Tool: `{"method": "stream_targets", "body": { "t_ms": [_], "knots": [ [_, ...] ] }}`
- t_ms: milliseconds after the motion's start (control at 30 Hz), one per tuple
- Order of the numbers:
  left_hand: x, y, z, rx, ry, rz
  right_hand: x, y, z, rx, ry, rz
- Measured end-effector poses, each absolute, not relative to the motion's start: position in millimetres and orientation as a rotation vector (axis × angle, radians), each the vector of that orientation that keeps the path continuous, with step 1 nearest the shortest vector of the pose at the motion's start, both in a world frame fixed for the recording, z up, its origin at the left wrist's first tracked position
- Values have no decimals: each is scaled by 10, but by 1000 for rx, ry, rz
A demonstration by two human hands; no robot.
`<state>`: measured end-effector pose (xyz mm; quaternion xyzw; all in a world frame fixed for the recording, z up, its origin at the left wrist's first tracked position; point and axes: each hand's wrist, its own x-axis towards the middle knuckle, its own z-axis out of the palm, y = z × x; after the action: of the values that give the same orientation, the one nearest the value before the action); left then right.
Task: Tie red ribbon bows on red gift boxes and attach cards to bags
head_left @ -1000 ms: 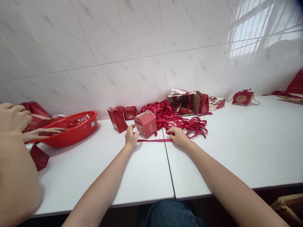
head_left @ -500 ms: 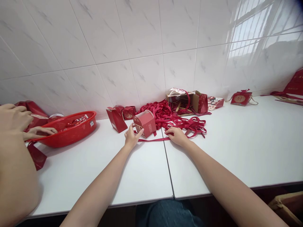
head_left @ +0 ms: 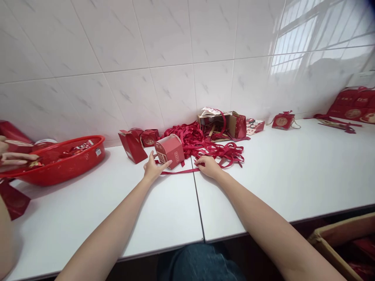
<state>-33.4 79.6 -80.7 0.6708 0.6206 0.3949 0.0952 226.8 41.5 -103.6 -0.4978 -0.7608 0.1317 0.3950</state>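
A small red gift box [head_left: 170, 151] stands on the white table [head_left: 263, 183]. My left hand [head_left: 154, 168] touches its left front side, thumb and fingers apart around the lower corner. A red ribbon strand [head_left: 178, 171] lies flat on the table in front of the box. My right hand [head_left: 208, 166] pinches its right end, fingers curled down onto the table. Behind my right hand lies a tangled heap of red ribbons [head_left: 211, 143].
Another person's hand [head_left: 14, 159] reaches into a red plastic basket [head_left: 58, 162] at the left. Red gift bags [head_left: 133, 145] stand behind the box, an open carton [head_left: 222, 123] against the tiled wall, more red boxes [head_left: 283, 121] at the right. A cardboard box [head_left: 345, 242] sits below the table edge.
My left hand has let go of the ribbon's left end and moved onto the box's side. The view has swung right. The other person's arm has drawn back to the left.
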Motion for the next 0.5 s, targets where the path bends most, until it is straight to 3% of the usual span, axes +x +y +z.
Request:
{"method": "stream_targets", "body": {
  "t_ms": [500],
  "knots": [
    [-305, 893, -780, 1979, 1957, 958, 2240, 357, -975, -1299, -1945, 324]
  ]
}}
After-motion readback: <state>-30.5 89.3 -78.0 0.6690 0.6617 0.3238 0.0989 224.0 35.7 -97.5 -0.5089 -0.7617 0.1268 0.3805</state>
